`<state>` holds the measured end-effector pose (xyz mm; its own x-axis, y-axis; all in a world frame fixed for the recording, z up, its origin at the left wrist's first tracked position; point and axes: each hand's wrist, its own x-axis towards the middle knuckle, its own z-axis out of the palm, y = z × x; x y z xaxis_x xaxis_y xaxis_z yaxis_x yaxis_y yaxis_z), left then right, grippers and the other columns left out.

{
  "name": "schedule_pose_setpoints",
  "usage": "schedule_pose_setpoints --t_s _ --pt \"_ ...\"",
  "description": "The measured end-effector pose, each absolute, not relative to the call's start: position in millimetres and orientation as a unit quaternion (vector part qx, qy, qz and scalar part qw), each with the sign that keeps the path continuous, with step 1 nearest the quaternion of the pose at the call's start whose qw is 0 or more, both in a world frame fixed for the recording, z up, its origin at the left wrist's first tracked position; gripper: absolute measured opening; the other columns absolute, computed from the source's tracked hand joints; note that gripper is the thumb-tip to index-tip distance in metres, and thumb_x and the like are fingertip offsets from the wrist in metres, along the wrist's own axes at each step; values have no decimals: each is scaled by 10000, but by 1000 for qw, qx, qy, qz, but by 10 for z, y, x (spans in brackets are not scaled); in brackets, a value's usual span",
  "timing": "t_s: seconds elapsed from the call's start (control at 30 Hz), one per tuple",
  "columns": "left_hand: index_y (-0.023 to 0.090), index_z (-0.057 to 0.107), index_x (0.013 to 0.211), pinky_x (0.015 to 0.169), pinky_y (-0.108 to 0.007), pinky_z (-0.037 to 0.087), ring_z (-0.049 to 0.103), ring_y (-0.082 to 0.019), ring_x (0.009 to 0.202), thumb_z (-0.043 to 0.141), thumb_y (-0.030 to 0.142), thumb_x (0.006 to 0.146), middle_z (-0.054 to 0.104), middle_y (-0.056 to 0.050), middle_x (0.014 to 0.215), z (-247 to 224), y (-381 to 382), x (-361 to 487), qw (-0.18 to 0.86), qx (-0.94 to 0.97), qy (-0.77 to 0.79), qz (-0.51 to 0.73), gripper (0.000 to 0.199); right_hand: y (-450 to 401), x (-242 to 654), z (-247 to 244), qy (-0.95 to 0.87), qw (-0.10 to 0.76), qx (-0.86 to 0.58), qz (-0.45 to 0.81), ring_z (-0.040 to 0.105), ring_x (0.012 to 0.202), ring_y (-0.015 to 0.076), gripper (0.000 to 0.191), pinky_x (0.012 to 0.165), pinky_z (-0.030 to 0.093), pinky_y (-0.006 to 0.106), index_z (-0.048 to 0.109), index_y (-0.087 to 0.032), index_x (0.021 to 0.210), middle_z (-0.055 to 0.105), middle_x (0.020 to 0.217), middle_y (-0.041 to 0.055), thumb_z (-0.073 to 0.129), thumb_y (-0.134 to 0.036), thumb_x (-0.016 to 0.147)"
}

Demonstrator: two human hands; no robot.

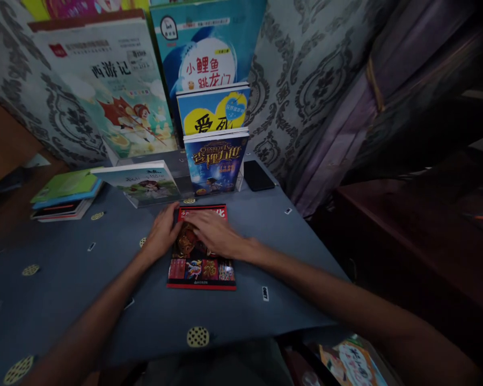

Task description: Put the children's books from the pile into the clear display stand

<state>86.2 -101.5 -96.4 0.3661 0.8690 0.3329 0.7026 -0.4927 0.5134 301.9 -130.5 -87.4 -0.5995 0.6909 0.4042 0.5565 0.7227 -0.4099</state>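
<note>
A red-bordered, dark-covered book (201, 269) lies flat on the table, its bottom edge facing me. My right hand (215, 230) rests palm down across the upper part of the cover, fingers stretched out and hiding some of the title and picture. Along the book's left edge is my left hand (163, 233), its fingers extended toward the top corner and the thumb over the edge. Just beyond the book stands a blue book (217, 166) on a clear holder. Left of that, a pale green book (145, 185) leans back at an angle.
Behind are taller upright books, a white-and-green one (124, 80) and a teal one (209, 32). A black phone (258, 176) lies at the right. A stack of books (66, 193) sits at the left. The blue tablecloth (285, 241) ends near a purple curtain (326, 145).
</note>
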Motion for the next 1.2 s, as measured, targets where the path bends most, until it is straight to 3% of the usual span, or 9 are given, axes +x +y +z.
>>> schedule_pose_setpoints --t_s 0.17,0.37,0.63,0.87,1.2 --pt "144 488 1378 1082 -507 455 575 -287 1253 437 193 935 635 -161 1333 -1008 -1062 906 108 828 474 280 449 -1229 2787 -894 -896 203 -378 114 477 1432 277 428 1215 345 517 521 -83 1418 576 1458 213 477 -232 1019" --pt "136 507 1364 1058 -514 460 576 -299 1224 428 215 974 640 -166 1302 -1001 -1092 926 88 829 488 257 406 -1261 3100 -928 -864 193 -453 109 390 1496 303 501 1234 313 529 493 -58 1461 501 1528 233 468 -317 1032" --pt "147 517 1356 1053 -499 456 567 -293 1231 415 218 989 631 -149 1314 -955 -1118 946 73 833 498 230 387 -1275 3531 -1062 -821 259 -487 146 456 1458 275 445 1214 340 547 541 -134 1424 567 1490 169 393 -298 1038" --pt "174 582 1285 1038 -491 470 570 -292 1253 362 227 1009 608 -156 1360 -920 -1154 975 40 845 491 207 356 -1150 3709 -1059 -781 355 -454 241 642 1247 229 408 1076 496 454 595 -174 1358 687 1341 114 379 -278 1028" --pt "159 596 1287 1071 -490 476 585 -292 1272 340 235 1016 618 -167 1382 -955 -1103 962 35 857 473 200 381 -1152 3735 -1035 -740 376 -507 230 678 1142 228 359 1000 522 419 631 -177 1282 739 1222 100 426 -227 992"
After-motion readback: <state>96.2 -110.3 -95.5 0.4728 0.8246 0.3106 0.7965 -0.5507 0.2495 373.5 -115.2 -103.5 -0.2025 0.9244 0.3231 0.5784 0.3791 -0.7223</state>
